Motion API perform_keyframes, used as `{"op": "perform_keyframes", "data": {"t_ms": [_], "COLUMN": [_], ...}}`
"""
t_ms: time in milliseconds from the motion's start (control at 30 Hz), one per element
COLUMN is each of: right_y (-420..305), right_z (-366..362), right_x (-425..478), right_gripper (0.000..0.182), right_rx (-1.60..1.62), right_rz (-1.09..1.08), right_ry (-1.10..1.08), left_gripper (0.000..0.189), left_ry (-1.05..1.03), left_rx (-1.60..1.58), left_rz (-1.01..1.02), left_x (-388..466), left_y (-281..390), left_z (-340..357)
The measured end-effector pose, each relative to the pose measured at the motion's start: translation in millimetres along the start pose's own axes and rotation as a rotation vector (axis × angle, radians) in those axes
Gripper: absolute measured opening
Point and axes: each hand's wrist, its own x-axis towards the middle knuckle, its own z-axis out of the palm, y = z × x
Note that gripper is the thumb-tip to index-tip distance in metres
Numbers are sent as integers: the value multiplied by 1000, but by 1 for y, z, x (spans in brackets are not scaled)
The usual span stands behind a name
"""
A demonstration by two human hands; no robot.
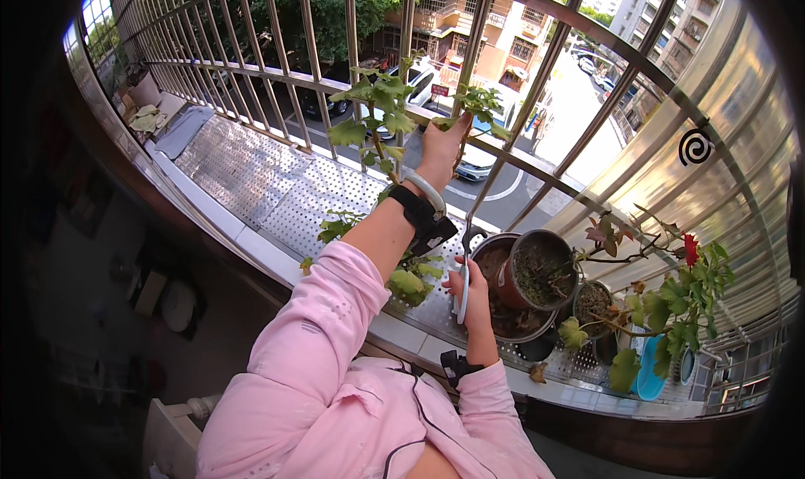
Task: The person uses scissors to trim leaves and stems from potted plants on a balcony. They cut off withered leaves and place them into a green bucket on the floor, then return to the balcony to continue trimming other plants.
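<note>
My left hand [440, 142] reaches out to the metal window bars, its fingers around the upper part of a leafy geranium stem [464, 140]. Beside it on the left rises another leafy geranium stem [377, 133]. Lower leaves [409, 283] show on both sides of my left forearm, which hides the plant's base. In my right hand [476, 287] is a cutting tool [463, 290], with pale handles and a dark curved end, probably pruning shears. That end points away from me, below my left hand and apart from the held stem.
Right of my right hand, a brown pot of soil [544, 270] sits on a larger round pot [503, 328]. Farther right are a small pot [593, 306], a red-flowered geranium [676, 303] and a blue basin [651, 369]. Metal bars [308, 32] enclose the perforated ledge [283, 183]; a grey cloth [183, 132] lies left.
</note>
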Motion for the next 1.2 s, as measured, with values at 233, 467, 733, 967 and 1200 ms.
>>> {"op": "perform_keyframes", "data": {"t_ms": [233, 467, 733, 967, 1200], "right_y": [-1, 0, 6, 8, 6], "right_z": [-6, -8, -9, -10, -11], "right_x": [5, 5, 7, 8, 5], "right_gripper": [32, 31, 36, 35, 31], "right_rx": [-1, -11, 19, 31, 39], "right_rz": [0, 7, 5, 26, 23], "right_ry": [11, 15, 18, 23, 20], "left_gripper": [18, 13, 32, 49, 35], "left_ry": [120, 47, 171, -105, -205], "left_rx": [-361, -434, 154, 706, 841], "left_rz": [-273, -283, 180, 533, 556], "left_x": [23, 28, 11, -36, -2], "left_y": [-23, -40, -59, -41, -37], "left_z": [-7, -9, -18, 7, 21]}}
